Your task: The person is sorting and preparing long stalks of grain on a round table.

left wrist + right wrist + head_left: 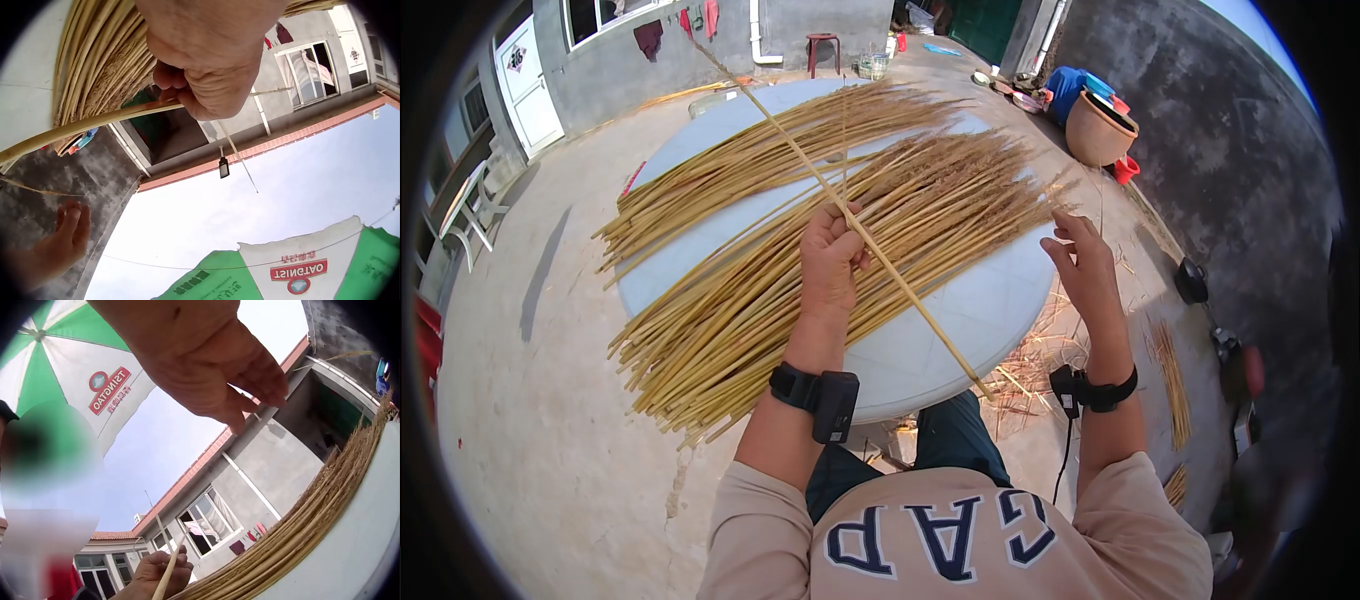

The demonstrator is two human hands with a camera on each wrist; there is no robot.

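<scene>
My left hand [830,255] grips a single long reed stalk [920,305] over the table. The stalk runs diagonally, its thick end toward my lap and its thin end far off at the upper left. In the left wrist view the fingers curl round the stalk [94,122]. My right hand [1085,265] is raised beyond the table's right edge, its fingers loosely bent and thumb apart, holding nothing. A thin dry strip [44,189] shows close to its fingertips in the left wrist view. Beneath my left hand lies a large pile of reed stalks [730,320], feathery heads to the right.
A second reed pile [700,185] lies farther back on the round pale table [940,350]. Peeled scraps [1030,380] litter the ground at the right. A big clay pot [1095,130] stands by the dark wall. A red stool [823,50] stands at the back.
</scene>
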